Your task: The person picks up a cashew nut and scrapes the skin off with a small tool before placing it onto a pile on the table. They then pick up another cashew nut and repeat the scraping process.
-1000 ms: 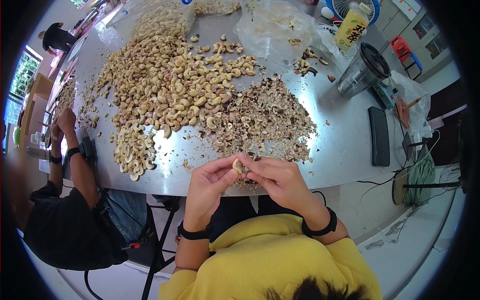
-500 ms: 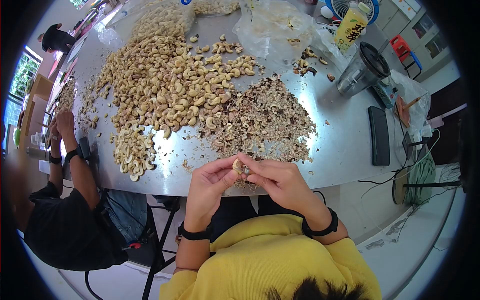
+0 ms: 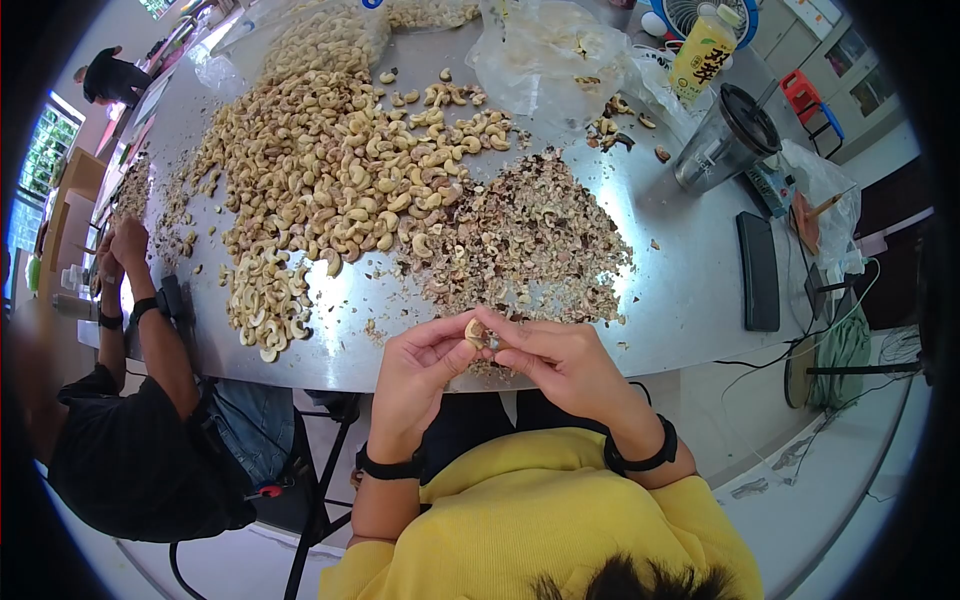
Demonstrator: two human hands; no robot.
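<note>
A cashew nut (image 3: 474,329) is pinched between the fingertips of my left hand (image 3: 425,365), just above the table's front edge. My right hand (image 3: 565,365) meets it there, its thumb and forefinger closed around a small metallic thing (image 3: 492,343) whose shape is mostly hidden. Beyond my hands spreads a pile of shell fragments (image 3: 530,235). A large heap of cashews (image 3: 320,165) lies to the left of it, and a smaller group of pale cashews (image 3: 265,300) is nearer the front edge.
Plastic bags (image 3: 545,60) lie at the back. On the right are a lidded cup (image 3: 715,145), a yellow bottle (image 3: 702,55) and a black phone (image 3: 758,272). A co-worker in black (image 3: 140,460) sits at the left, hands over the table.
My hands stay almost in place, with only slight finger movement at the nut. The co-worker's hands have shifted slightly.
</note>
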